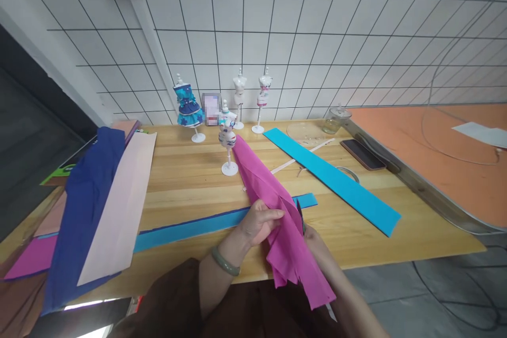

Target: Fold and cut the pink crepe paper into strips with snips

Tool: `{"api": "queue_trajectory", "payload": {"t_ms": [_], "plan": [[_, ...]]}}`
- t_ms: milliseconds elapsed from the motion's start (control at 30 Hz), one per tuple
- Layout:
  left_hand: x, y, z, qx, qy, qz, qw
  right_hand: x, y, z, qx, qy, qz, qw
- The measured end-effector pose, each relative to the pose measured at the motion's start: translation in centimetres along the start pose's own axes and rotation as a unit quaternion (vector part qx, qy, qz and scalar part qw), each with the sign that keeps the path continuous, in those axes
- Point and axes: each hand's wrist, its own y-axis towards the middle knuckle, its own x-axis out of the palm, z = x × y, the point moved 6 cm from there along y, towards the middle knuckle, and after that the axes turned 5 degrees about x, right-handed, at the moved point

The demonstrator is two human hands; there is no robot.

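Note:
Bright pink fabric (265, 182) stretches from the small mannequin down over the table's front edge. Pinching it near the middle is my left hand (259, 224), with a bangle on the wrist. My right hand (315, 243) grips dark-bladed scissors (300, 210) at the fabric's right side; the handles are mostly hidden by the hand and cloth. Beneath the pink fabric runs a narrow blue strip (194, 228) with a darker edge. To the right lies a wider turquoise strip (332, 179).
Several small mannequins (228, 137) stand at the back, one in a blue dress (188, 105). Folded fabrics (85, 195) are stacked on the left. A phone (362, 154), a glass jar (335, 120) and a measuring tape (285, 165) lie toward the right, near an orange-topped table (431, 158).

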Motion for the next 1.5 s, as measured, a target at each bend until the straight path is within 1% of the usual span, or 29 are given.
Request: {"api": "queue_trajectory", "payload": {"t_ms": [33, 100, 167, 267, 333, 367, 433, 533, 633, 700, 767, 833, 900, 967, 1033, 1133, 1233, 1333, 1400, 1467, 1500], "plan": [[0.0, 0.1, 0.1, 0.007, 0.004, 0.001, 1.000, -0.4, 0.2, -0.1, -0.010, -0.010, 0.016, 1.000], [0.0, 0.2, 0.3, 0.022, 0.020, 0.006, 1.000, -1.8, 0.7, -0.4, -0.033, -0.037, 0.068, 0.996], [-0.1, 0.2, 0.4, 0.034, 0.055, 0.006, 0.998, -3.9, 1.1, -0.8, -0.052, -0.074, 0.133, 0.987], [0.1, 0.0, 0.2, 0.041, 0.137, -0.005, 0.990, -7.2, 0.9, -1.2, -0.058, -0.157, 0.217, 0.962], [0.2, -0.1, 0.0, 0.035, 0.172, -0.021, 0.984, -8.9, 0.4, -1.2, -0.048, -0.219, 0.245, 0.943], [0.3, -0.1, -0.1, 0.030, 0.172, -0.026, 0.984, -9.5, 0.1, -1.0, -0.041, -0.246, 0.251, 0.935], [0.2, 0.0, -0.2, 0.016, 0.136, -0.019, 0.990, -10.3, -0.4, -0.2, -0.030, -0.293, 0.244, 0.924], [-0.4, 0.4, -0.3, 0.004, 0.047, 0.026, 0.999, -10.9, -1.2, 1.5, -0.028, -0.337, 0.215, 0.916], [-1.2, 1.0, -0.1, 0.010, -0.006, 0.063, 0.998, -11.0, -2.3, 3.3, -0.061, -0.383, 0.164, 0.907], [-1.6, 1.3, -0.1, 0.004, -0.020, 0.087, 0.996, -10.8, -3.3, 4.3, -0.093, -0.407, 0.120, 0.901], [-2.0, 1.5, -0.1, 0.000, -0.023, 0.110, 0.994, -10.6, -4.4, 5.0, -0.114, -0.411, 0.087, 0.901], [-2.1, 1.8, 0.2, 0.020, -0.016, 0.120, 0.992, -10.6, -5.6, 5.2, -0.126, -0.403, 0.077, 0.903], [-2.0, 2.0, 0.8, 0.064, -0.001, 0.112, 0.992, -10.8, -6.4, 5.3, -0.127, -0.401, 0.088, 0.903], [-2.0, 2.2, 1.4, 0.114, 0.018, 0.106, 0.988, -11.1, -6.7, 5.5, -0.126, -0.419, 0.097, 0.894], [-2.3, 2.3, 1.8, 0.142, 0.043, 0.120, 0.982, -11.3, -6.6, 5.9, -0.132, -0.449, 0.099, 0.878], [-2.9, 2.4, 1.7, 0.119, 0.104, 0.143, 0.977, -11.7, -6.0, 5.9, -0.150, -0.488, 0.119, 0.852], [-3.4, 2.5, 1.7, 0.106, 0.141, 0.152, 0.973, -11.8, -4.9, 4.7, -0.176, -0.520, 0.142, 0.824], [-4.1, 2.4, 2.2, 0.132, 0.136, 0.177, 0.966, -11.6, -3.3, 2.8, -0.212, -0.546, 0.144, 0.797], [-4.6, 2.2, 2.3, 0.137, 0.119, 0.192, 0.964, -11.5, -1.8, 2.2, -0.222, -0.558, 0.136, 0.788], [-4.8, 1.9, 2.1, 0.122, 0.101, 0.192, 0.969, -11.4, -0.4, 2.3, -0.216, -0.569, 0.120, 0.785], [-4.7, 1.8, 1.9, 0.104, 0.098, 0.179, 0.973, -11.4, 0.2, 2.5, -0.211, -0.570, 0.115, 0.786]]}}
